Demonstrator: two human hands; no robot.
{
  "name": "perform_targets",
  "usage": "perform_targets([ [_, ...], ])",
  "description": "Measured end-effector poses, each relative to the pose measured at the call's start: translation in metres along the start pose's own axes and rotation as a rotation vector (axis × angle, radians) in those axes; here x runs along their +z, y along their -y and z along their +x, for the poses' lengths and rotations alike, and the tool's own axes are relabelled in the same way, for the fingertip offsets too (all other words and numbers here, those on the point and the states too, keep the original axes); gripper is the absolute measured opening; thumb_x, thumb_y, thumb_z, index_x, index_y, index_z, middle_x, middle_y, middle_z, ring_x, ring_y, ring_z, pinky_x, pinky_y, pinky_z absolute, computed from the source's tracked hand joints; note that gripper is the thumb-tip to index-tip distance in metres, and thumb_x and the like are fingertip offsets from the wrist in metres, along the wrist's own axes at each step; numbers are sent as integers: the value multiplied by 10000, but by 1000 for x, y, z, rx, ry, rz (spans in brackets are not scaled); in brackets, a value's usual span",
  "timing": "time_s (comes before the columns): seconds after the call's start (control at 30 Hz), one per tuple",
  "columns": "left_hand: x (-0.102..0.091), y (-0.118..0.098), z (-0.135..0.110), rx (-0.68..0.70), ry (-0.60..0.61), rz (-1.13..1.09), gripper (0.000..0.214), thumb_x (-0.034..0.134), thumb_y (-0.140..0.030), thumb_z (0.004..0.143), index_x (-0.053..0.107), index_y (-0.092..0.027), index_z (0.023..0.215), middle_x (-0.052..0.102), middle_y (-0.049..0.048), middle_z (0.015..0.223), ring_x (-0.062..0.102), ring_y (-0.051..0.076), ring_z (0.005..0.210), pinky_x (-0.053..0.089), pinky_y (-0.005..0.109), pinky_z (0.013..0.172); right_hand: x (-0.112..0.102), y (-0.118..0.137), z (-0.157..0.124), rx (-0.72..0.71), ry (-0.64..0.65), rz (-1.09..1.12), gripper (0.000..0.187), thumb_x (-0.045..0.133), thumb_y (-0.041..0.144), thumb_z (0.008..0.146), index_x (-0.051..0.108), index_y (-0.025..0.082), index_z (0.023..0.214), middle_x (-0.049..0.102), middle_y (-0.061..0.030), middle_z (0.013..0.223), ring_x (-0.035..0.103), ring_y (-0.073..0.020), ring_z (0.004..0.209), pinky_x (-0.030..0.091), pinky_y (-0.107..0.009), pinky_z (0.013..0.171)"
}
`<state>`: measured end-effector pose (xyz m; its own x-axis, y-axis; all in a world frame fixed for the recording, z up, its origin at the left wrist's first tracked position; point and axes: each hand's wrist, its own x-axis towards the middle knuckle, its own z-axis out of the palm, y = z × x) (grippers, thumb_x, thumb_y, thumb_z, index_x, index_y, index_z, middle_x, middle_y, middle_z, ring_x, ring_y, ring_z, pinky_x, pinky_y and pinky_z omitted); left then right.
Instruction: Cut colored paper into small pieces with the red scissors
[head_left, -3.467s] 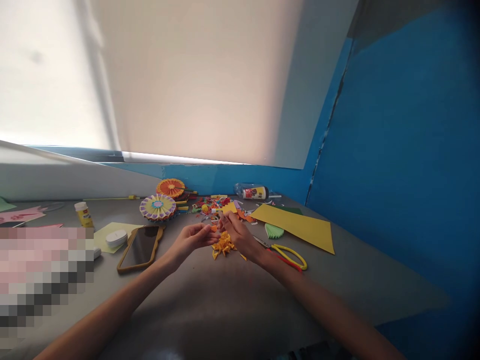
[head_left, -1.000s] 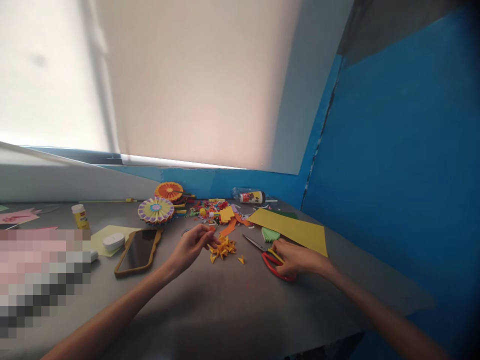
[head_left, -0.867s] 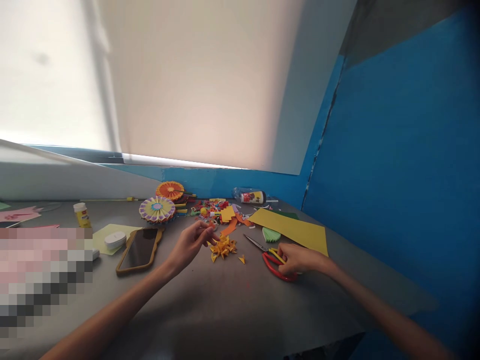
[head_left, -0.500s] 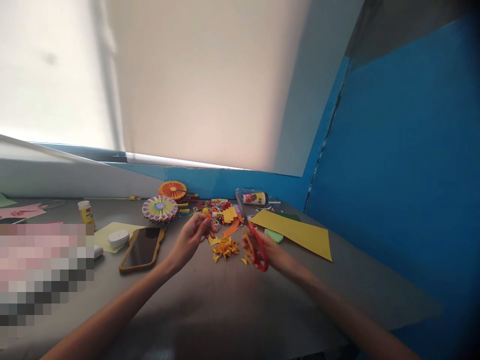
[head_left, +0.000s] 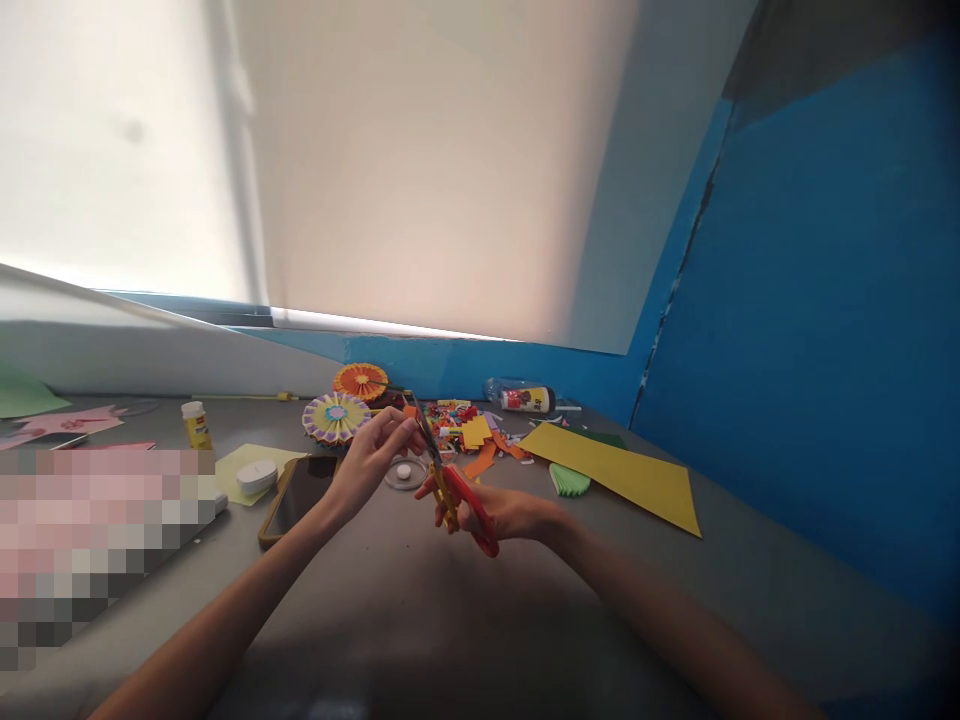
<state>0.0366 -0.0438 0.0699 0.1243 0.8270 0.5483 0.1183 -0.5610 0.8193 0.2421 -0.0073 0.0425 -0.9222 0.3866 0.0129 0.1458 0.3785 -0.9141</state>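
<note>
My left hand (head_left: 379, 455) is closed in a pinch on a small orange paper piece (head_left: 409, 411), which shows just above the fingertips. Fingers of my right hand (head_left: 495, 512) are wrapped through the handles of scissors (head_left: 472, 505), red on one side and yellow on the other. The blades point up and to the left, right beside the left fingertips and the paper. Whether the blades touch the paper I cannot tell. My right hand and the scissors cover the spot where the small yellow-orange paper cuttings lay.
Colourful paper scraps (head_left: 480, 432) lie behind the hands, beside a glue bottle (head_left: 529, 400). A yellow sheet (head_left: 615, 475) and green folded paper (head_left: 568, 480) lie right. Left are paper rosettes (head_left: 336, 418), a phone (head_left: 300, 495), a white case (head_left: 256, 477) and a glue stick (head_left: 196, 427).
My right hand has brought the scissors left, up to the left fingertips, with the blades now tilted left. My left hand still pinches the small paper piece. The view has shifted slightly left.
</note>
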Motion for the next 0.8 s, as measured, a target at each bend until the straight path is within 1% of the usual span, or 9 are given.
perform_targets([
  [0.1,-2,-1,-1,-50,57,7,242,490,-407,887,542,-177,829,591,0,746,563,140,722,424,239,676,1,-6,0,4,14,-35,490,573,390,838,434,182,1260,466,-41,992,481,-128,861,409,-276,782],
  [0.2,-4,2,-2,-68,105,34,240,492,-408,885,536,-181,823,581,-7,733,548,135,702,413,237,658,2,-5,-1,9,-4,-37,398,567,347,839,471,176,1185,460,-46,1005,477,-133,882,410,-283,798],
  [0.3,-5,5,-2,-81,129,59,250,482,-412,889,532,-179,812,578,-3,730,538,137,702,407,243,655,5,-1,0,-5,-47,8,371,584,397,822,474,176,1098,447,-47,1020,480,-135,872,417,-288,790],
  [0.43,-4,6,-1,-105,148,69,267,477,-421,889,526,-174,799,567,-1,724,522,133,693,401,248,659,13,-2,1,-17,-114,60,443,621,505,780,429,184,1016,460,-39,987,484,-123,807,424,-272,731],
  [0.53,-3,4,-1,-122,159,65,275,480,-425,885,523,-171,788,555,-2,719,513,129,692,398,245,658,21,-9,5,-32,-186,111,483,541,608,798,415,186,996,472,-33,946,468,-102,717,417,-250,655],
  [0.67,-2,2,-3,-139,162,50,278,482,-431,882,517,-170,792,547,-6,713,502,125,687,393,238,649,29,-15,10,-29,-242,169,537,381,713,807,406,193,937,423,12,789,404,-90,619,375,-227,570],
  [0.8,-2,1,-3,-140,160,42,278,482,-429,882,517,-169,793,535,-9,712,491,120,683,387,232,646,29,-19,9,-46,-273,161,507,430,690,806,388,207,954,394,26,770,367,-89,606,350,-222,555],
])
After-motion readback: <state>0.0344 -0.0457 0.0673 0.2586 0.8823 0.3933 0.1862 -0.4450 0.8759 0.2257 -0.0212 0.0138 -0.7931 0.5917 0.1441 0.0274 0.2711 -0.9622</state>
